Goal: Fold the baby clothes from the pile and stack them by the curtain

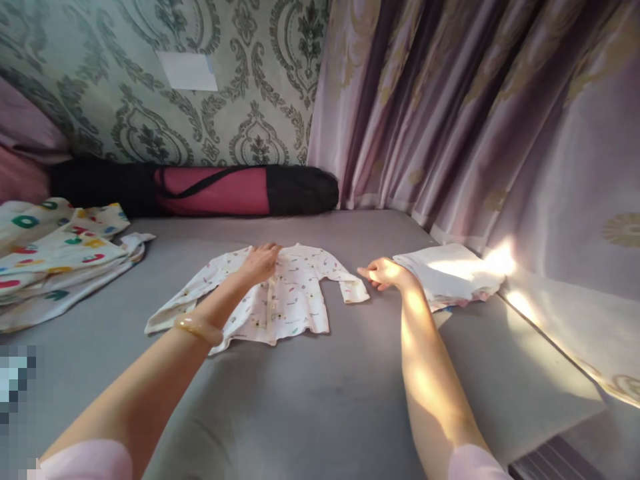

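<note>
A small white long-sleeved baby shirt (297, 300) with a tiny scattered print lies spread on the grey bed sheet, its front upward and both sleeves out to the sides. My left hand (263, 262) is on the shirt near the collar, fingers bent down at the cloth; their tips are partly hidden. A pale bangle (197, 328) circles my left wrist. Just right of the shirt's right-side cuff, my right hand (384, 273) hovers with its index finger stretched toward the cuff and nothing visible in it. Beside that hand lies a folded pile of white cloth (445, 270).
Colourfully printed white clothes (65, 253) lie heaped at the left. Along the wall stretches a long black and maroon bag (215, 190) with a strap. Purple curtains (450, 120) hang along the right side, and sunlight falls on the grey sheet (320, 413) below them.
</note>
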Demonstrator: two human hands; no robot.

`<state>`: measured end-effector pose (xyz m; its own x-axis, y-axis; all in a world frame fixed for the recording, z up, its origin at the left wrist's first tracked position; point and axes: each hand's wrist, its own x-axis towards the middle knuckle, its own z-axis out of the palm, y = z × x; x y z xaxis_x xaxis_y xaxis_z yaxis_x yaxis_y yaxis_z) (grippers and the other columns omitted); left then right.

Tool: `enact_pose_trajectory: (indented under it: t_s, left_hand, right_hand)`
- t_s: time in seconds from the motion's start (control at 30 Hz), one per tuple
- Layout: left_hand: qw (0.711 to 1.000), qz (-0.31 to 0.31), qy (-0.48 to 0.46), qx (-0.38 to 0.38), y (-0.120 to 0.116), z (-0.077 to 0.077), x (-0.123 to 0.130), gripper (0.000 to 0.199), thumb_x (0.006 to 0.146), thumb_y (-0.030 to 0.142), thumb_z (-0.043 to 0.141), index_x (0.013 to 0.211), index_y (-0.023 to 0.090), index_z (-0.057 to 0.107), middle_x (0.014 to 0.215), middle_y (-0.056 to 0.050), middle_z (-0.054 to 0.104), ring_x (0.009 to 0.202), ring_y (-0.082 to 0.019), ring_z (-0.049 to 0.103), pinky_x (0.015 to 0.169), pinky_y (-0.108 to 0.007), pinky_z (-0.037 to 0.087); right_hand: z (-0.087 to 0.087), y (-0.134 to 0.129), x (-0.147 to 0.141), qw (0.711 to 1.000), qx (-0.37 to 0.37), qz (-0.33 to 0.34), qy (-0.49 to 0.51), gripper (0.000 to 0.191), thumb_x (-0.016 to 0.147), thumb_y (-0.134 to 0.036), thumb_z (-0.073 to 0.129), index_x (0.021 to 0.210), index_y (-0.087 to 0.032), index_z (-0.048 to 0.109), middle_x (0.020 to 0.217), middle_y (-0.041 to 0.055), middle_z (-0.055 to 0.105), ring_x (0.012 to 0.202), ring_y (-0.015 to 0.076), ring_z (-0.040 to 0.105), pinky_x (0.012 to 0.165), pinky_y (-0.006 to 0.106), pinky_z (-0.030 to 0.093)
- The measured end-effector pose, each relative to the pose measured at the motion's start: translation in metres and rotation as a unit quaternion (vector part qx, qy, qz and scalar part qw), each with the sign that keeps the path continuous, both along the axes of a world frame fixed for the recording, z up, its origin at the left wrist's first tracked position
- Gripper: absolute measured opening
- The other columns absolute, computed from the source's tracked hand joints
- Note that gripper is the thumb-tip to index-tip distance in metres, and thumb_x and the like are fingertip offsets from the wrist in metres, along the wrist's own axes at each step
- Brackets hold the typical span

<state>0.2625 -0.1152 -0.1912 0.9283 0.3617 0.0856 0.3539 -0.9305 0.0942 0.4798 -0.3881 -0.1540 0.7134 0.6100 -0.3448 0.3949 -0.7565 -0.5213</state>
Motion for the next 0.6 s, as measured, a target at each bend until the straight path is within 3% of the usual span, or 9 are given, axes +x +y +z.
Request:
enact_pose_trajectory:
  t_s: [0.13, 0.3, 0.37, 0.47, 0.6]
  left_hand:
    - [0.988, -0.1, -0.075, -0.089, -0.034, -0.014, 0.045, 0.042, 0.083, 0.004, 0.039, 0.117, 0.016, 0.061, 0.122, -0.011, 0.065, 0.114, -0.022, 0.061, 0.1, -0.035, 0.047]
    - [0.98, -0.089, -0.136, -0.113, -0.059, -0.039, 0.079, 0.039, 0.087, 0.008, 0.036, 0.118, 0.013, 0.06, 0.122, -0.014, 0.064, 0.116, -0.022, 0.059, 0.103, -0.037, 0.047]
    - [0.979, -0.076, -0.155, -0.111, -0.063, -0.046, 0.083, 0.041, 0.091, 0.01, 0.032, 0.123, 0.011, 0.057, 0.128, -0.017, 0.061, 0.121, -0.023, 0.057, 0.106, -0.04, 0.045]
    - [0.976, -0.066, -0.172, -0.114, -0.064, -0.052, 0.083, 0.043, 0.092, 0.013, 0.031, 0.128, 0.013, 0.053, 0.133, -0.016, 0.059, 0.125, -0.022, 0.054, 0.109, -0.04, 0.042]
    - [0.975, -0.038, -0.181, -0.12, -0.064, -0.052, 0.082, 0.044, 0.094, 0.017, 0.029, 0.133, 0.011, 0.05, 0.139, -0.016, 0.054, 0.132, -0.021, 0.048, 0.113, -0.037, 0.037]
  right_hand:
    - [-0.009, 0.005, -0.008, 0.991, -0.079, 0.084, 0.064, 0.024, 0.073, -0.039, 0.076, 0.075, -0.018, 0.066, 0.071, 0.0044, 0.07, 0.068, 0.0176, 0.067, 0.056, 0.024, 0.052]
    - [-0.018, 0.015, -0.013, 0.986, -0.111, 0.12, -0.02, 0.018, 0.07, -0.03, 0.076, 0.081, -0.02, 0.066, 0.067, 0.0011, 0.067, 0.061, 0.0176, 0.065, 0.058, 0.027, 0.049]
    - [-0.017, 0.014, -0.013, 0.986, -0.099, 0.126, -0.036, 0.017, 0.07, -0.024, 0.073, 0.086, -0.021, 0.066, 0.073, 0.001, 0.068, 0.066, 0.0187, 0.065, 0.061, 0.028, 0.049]
    - [-0.006, 0.009, -0.013, 0.987, -0.046, 0.114, -0.104, 0.023, 0.078, -0.015, 0.058, 0.099, -0.022, 0.065, 0.097, 0.0037, 0.069, 0.09, 0.0203, 0.064, 0.077, 0.028, 0.048]
    - [0.012, 0.001, -0.015, 0.942, 0.059, 0.106, -0.312, 0.042, 0.078, -0.002, 0.038, 0.104, -0.022, 0.065, 0.117, 0.0071, 0.061, 0.111, 0.0207, 0.054, 0.095, 0.029, 0.039]
